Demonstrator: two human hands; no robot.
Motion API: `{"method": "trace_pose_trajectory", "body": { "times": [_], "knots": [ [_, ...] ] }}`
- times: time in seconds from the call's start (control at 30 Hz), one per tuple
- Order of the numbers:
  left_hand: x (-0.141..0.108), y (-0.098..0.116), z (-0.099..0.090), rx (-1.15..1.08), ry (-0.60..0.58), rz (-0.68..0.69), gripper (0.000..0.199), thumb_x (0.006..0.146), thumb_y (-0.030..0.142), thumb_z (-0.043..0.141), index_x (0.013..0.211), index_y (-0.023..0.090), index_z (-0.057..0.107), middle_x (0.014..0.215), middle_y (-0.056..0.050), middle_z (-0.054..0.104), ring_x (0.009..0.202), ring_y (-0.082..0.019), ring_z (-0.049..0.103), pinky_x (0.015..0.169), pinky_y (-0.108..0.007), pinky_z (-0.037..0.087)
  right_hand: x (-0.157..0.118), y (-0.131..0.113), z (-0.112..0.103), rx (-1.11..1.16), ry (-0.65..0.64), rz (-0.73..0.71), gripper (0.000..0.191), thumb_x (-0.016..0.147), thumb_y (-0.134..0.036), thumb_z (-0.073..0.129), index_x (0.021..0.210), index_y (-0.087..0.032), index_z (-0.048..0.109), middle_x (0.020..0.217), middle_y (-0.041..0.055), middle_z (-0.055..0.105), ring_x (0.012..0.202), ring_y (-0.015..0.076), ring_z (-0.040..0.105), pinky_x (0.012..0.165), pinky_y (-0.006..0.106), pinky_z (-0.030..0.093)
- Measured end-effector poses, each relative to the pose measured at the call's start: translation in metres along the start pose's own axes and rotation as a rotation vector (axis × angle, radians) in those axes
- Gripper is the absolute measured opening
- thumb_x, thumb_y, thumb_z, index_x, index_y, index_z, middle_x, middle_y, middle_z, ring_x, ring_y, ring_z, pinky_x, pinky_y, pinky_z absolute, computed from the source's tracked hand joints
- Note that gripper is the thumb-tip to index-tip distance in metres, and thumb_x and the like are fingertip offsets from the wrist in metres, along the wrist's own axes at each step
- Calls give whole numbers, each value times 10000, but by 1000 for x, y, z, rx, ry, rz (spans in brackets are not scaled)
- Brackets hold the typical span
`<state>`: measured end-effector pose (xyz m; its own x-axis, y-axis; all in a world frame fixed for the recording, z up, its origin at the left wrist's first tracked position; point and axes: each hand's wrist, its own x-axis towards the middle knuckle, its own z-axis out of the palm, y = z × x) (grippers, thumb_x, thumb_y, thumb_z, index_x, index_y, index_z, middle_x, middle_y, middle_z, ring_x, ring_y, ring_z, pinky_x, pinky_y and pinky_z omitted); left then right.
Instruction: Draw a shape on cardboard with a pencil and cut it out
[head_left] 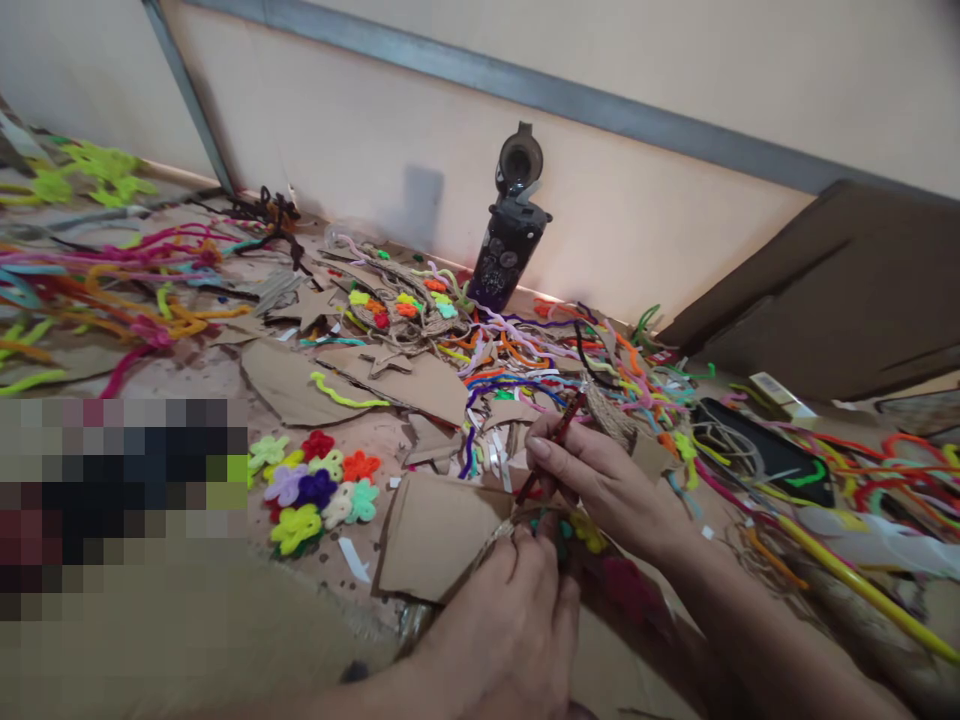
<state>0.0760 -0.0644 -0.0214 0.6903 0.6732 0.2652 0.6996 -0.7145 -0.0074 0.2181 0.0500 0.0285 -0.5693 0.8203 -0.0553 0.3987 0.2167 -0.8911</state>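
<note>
While nearly closed, right hand (pixel 592 468) around a slim dark-red stick (pixel 568 420); left hand (pixel 514 600) curled, its hold unclear.

I can't read any words or numbers here. The dark bottle (pixel 504 258) has round pale marks on it, but they are too small and blurry to tell if they say anything.
</note>
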Motion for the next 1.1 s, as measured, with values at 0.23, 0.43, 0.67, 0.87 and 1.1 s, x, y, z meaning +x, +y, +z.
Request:
{"method": "trace_pose_trajectory", "body": {
  "times": [0.23,0.43,0.67,0.87,1.1],
  "knots": [
    [1,-1,-3,-27,-10,-22,802,911,723,509,1294,30,634,1303,-276,664,1086,-309,641,897,-382,460,0,2,0,-43,12,-20,310,1007,-468,503,825,-219,532,759,-4,501,689,161,444,659,278,393],
    [2,-3,-7,-47,-35,-23,809,895,743,512,1284,47,652,1325,-270,656,1131,-328,637,917,-390,463,0,0,-2,-44,8,8,291,1006,-455,495,868,-209,568,763,-2,530,682,158,468,650,277,394],
    [-1,0,8,-34,20,-43,893,831,774,575,1355,52,607,1375,-285,621,1135,-359,635,922,-411,473,-3,7,-9,8,67,74,343,985,-530,535,854,-214,565,704,-11,541,621,148,463,582,270,373],
    [-4,0,15,-80,8,-65,876,876,743,519,1444,78,537,1450,-263,570,1155,-347,609,941,-407,457,-8,10,-11,99,77,114,413,939,-607,579,817,-215,536,699,-17,522,597,130,437,522,249,340],
    [-3,-1,10,-92,-30,-46,858,912,711,481,1470,60,514,1438,-288,568,1210,-385,583,957,-444,453,-14,16,-12,237,94,176,453,888,-654,633,840,-216,530,663,-27,572,567,126,496,537,253,374]
  ]
}}
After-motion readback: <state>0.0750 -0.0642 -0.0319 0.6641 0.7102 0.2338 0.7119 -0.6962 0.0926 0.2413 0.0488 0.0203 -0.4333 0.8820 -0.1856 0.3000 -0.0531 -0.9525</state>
